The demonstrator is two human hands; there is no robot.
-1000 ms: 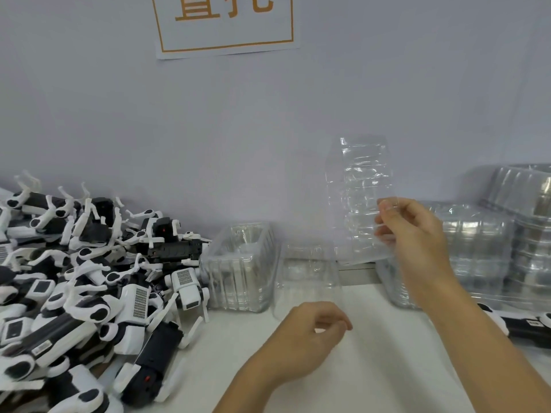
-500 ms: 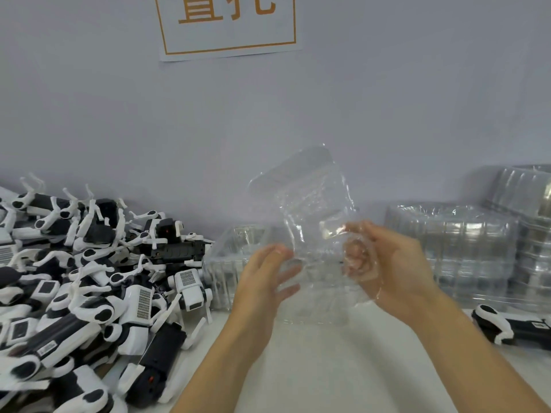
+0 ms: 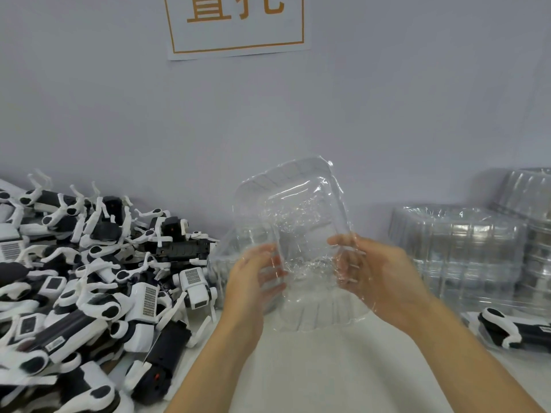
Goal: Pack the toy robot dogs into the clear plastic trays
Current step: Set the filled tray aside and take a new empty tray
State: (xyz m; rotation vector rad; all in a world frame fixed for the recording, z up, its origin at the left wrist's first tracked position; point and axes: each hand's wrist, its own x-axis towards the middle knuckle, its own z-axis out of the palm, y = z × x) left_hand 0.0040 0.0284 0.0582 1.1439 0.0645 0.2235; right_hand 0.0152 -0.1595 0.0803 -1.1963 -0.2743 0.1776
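Clear plastic fills my view: I see a tray point(image 3: 290, 234) held up above the white table point(image 3: 328, 377), tilted, its hollow facing me. Left hand point(image 3: 253, 281) grips its left edge, right hand point(image 3: 375, 272) pinches the right edge. Toy robot dogs point(image 3: 89, 278) pile left; stacked trays point(image 3: 456, 251) stand right, one dog point(image 3: 507, 329) before them.
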